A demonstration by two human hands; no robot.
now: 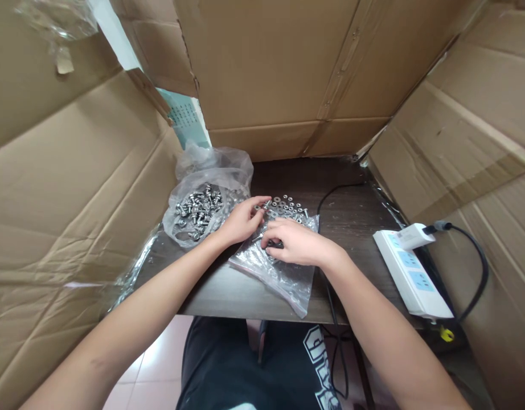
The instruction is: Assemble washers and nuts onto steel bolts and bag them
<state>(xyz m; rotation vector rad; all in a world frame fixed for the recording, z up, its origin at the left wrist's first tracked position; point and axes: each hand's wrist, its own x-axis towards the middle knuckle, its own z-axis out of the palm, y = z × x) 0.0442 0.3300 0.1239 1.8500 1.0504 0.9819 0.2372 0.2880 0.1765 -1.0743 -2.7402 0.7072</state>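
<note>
Reaching over a flat clear plastic bag [279, 273], the left hand [241, 221] has its fingers stretched forward and slightly curled, the fingertips [262, 200] at the near edge of a scatter of small metal nuts and washers [286, 206]; a small metal piece seems to sit at the tips, but whether it is pinched cannot be told at this size. Just beside it, the right hand [294, 242] lies knuckles up on the same bag, fingers curled down and inward toward something small and dark under them; what they grip, if anything, is hidden. The two hands are nearly touching at the thumbs.

The nuts and washers lie spread on the far end of the flat bag, just past both hands, on a dark wooden table [228, 293]. To the left of the left hand, close by, an opened crumpled plastic bag [213, 171] holds a heap of shiny bolts [199, 208].

Farther out, a thin black cable [331, 196] curves across the table to the right of the washers. Well to the right a white power strip [410, 273] lies along the table's edge, with a white plug [411, 234] and a thick black cord in it. Brown cardboard panels [279, 68] stand around the table on the left, back and right. Below the near edge, the person's dark trousers show above a pale tiled floor.
</note>
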